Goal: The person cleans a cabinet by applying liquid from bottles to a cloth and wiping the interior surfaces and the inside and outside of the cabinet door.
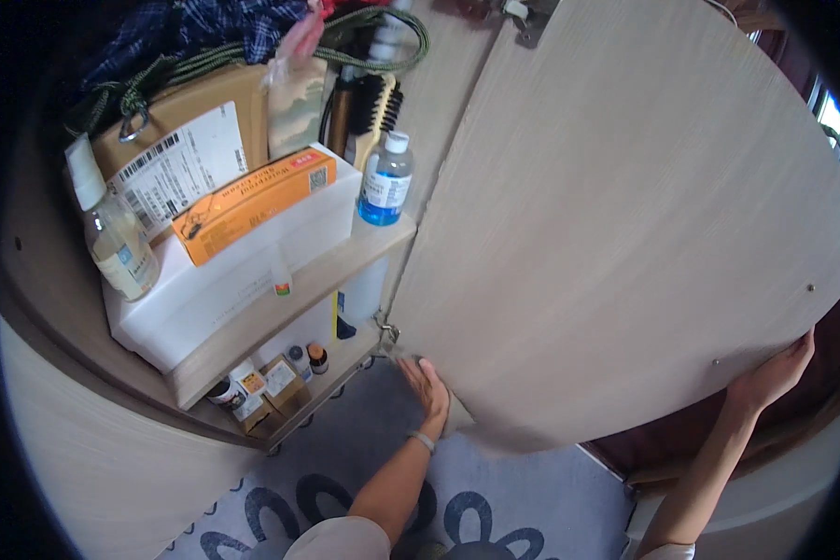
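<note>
A pale wood-grain cabinet door (602,210) swings wide before me, hanging from a metal hinge (388,330) low on its left side. My left hand (427,392), with a light band on the wrist, lies against the door's lower edge close to that hinge. Beside the palm shows a greyish-beige piece (460,418), perhaps cloth; I cannot tell whether the fingers grip it. At the far right, my right hand (773,374) grips the door's outer edge, its fingertips partly hidden.
Left of the door, a cabinet shelf (322,280) carries a white box (252,273), an orange shoe cream box (259,199), a spray bottle (119,245), a bottle of blue liquid (386,185) and a brush (378,115). Small bottles (317,357) stand below. A patterned grey mat (518,476) covers the floor.
</note>
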Demonstrator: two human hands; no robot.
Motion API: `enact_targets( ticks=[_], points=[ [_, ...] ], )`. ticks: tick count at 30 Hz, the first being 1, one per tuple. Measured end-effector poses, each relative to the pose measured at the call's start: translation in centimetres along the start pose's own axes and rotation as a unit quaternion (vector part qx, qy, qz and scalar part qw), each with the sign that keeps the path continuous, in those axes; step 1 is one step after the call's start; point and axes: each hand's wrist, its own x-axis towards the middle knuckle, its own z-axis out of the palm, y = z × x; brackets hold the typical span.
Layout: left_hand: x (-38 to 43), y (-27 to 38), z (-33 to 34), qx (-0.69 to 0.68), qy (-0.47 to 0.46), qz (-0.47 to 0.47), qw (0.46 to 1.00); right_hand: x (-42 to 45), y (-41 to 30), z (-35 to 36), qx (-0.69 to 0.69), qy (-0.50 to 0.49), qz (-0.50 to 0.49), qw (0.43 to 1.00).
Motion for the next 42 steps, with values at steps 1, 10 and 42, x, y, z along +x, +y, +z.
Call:
enact_targets(
  ticks=[1, 10, 42],
  points=[
    [-1.6, -0.9, 0.2, -0.012, -0.025, -0.092, 0.995, 0.1, 0.1, -0.2, -0.005, 0.003, 0.001, 1.0],
    [-5.1, 18.6, 1.5, -0.093, -0.047, 0.37, 0.923, 0.9, 1.1, -0.2, -0.088, 0.004, -0.085, 0.992],
    [-0.4, 39.7, -2.0, -0.143, -0.094, 0.566, 0.807, -2.5, -2.3, 0.6, -0.06, 0.04, -0.082, 0.994]
  ],
)
